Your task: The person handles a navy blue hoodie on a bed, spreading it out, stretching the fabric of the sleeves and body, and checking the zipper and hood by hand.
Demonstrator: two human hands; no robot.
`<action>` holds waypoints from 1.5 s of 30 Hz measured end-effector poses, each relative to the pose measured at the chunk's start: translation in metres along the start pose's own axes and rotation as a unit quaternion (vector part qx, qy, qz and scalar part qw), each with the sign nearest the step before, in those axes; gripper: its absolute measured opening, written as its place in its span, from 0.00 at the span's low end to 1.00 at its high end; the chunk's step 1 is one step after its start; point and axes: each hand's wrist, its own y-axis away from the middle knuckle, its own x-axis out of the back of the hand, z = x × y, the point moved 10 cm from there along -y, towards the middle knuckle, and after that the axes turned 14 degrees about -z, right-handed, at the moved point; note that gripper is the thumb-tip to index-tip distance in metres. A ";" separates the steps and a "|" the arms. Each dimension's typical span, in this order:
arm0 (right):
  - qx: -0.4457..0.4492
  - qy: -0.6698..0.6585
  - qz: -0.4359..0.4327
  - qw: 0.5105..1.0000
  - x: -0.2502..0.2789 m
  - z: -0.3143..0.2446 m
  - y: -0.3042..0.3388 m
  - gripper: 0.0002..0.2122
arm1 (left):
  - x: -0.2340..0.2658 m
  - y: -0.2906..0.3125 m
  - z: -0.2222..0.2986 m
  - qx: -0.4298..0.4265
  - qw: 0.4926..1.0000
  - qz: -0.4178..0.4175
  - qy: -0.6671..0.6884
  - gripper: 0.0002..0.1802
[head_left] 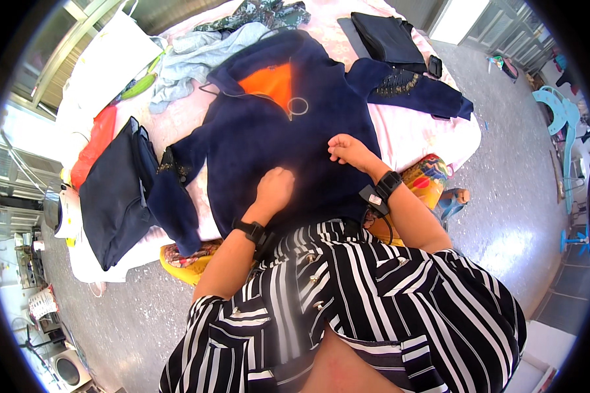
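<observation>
A dark navy pullover (262, 147) lies spread front up before me, its sleeves out to both sides. Its collar is unzipped, showing an orange lining (269, 85), and a ring-shaped zipper pull (298, 106) rests at the bottom of the opening. My left hand (275, 188) is closed over the lower left of the pullover; its fingers curl under, hiding whatever they may hold. Over the right part of the body, my right hand (351, 152) has loosely bent fingers, somewhat apart, with nothing visible in them. Dark gold-flecked decoration (397, 82) marks the right sleeve.
The pullover lies on a pink-covered bed (413, 134). Folded black clothes sit on the left (115, 196) and far right (387, 40). A grey garment (200, 56) and a camouflage garment (255, 14) lie at the back. A red bag (95, 147) is at left.
</observation>
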 end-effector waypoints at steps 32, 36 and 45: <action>-0.090 0.315 0.181 0.927 0.217 -0.066 -0.106 0.15 | 0.103 -0.107 -0.280 0.294 0.952 0.028 0.073 0.25; -0.151 0.201 0.178 0.951 0.223 -0.062 -0.093 0.13 | 0.098 -0.101 -0.304 0.297 0.898 0.048 0.321 0.19; -0.174 0.421 0.038 0.890 0.185 -0.089 -0.114 0.15 | 0.180 -0.118 -0.297 0.233 0.956 0.061 0.166 0.11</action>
